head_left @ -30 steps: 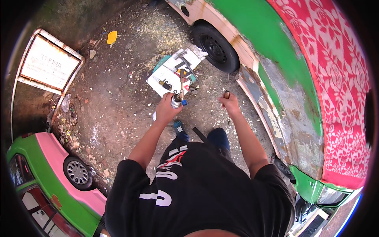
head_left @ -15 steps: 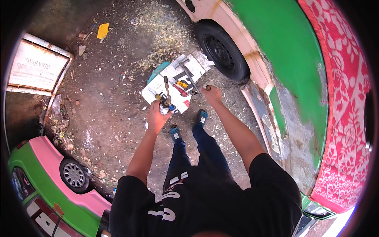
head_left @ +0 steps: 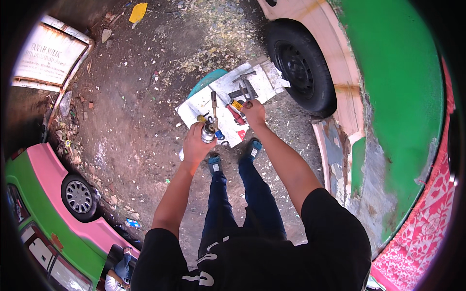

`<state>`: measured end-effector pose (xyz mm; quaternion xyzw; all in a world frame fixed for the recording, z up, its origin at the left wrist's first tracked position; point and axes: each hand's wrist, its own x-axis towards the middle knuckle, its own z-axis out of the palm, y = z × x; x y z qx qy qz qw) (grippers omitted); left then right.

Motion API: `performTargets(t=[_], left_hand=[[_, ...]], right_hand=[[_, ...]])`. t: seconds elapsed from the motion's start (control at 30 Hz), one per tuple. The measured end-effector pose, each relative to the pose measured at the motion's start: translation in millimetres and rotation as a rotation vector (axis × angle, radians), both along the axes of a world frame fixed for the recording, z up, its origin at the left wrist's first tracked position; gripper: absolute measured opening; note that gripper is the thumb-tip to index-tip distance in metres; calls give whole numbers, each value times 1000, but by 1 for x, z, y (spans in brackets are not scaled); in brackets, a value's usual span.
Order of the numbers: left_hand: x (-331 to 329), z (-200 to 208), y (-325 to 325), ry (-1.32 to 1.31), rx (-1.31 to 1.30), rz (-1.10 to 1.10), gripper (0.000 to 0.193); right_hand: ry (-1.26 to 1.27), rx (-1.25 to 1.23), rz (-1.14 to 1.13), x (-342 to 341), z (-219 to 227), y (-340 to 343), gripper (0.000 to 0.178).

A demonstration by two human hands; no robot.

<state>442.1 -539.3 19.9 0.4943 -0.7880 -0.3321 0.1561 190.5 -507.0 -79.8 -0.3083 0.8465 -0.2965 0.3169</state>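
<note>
My left hand is closed round a silver gas torch with a blue knob and a long brass-coloured tube pointing away from me. My right hand has its fingers curled together around something whose dark, rounded end shows at the fingertips; I cannot make out the rest. Below both hands a white board carries tools. A hammer-like tool lies toward its far end, with a grey bar beside it. Nearer my right hand are a yellow-handled tool and red-handled pliers.
A teal round thing sticks out beneath the board. On the right stands a green and pale pink vehicle with a black wheel. At the lower left, a person is beside a green and pink car. A framed sign leans at the left.
My right hand has moved inward over the board, closer to the torch. The long grey bar beside it now shows shorter. The whole view has shifted; my left hand still holds the torch.
</note>
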Motion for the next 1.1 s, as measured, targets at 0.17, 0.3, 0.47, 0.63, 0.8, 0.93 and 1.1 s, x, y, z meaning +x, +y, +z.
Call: performTargets(t=[0.17,0.3,0.47,0.63,0.8,0.93,1.1], left_hand=[[8,-10,-2,-17,-5,15,59],[10,-17,-4,-3,-3,6,60],[11,-23,-4,-26,-6,6,60],[10,-26,-3,-25,5,-25,61],[14,-21,-1,-25,26,-12,61],[17,-8,2,-38,49,-2,61],[15,11,11,-24,40,-50,61]], right_hand=[[108,-5,111,10,-11,-10,26],[250,-88,191,10,-15,-14,33],[215,73,297,13,-12,-19,24],[227,149,283,11,-11,-23,26],[134,86,142,10,-2,-18,36],[29,-4,29,9,10,-2,47],[-256,-147,-170,3,31,43,36]])
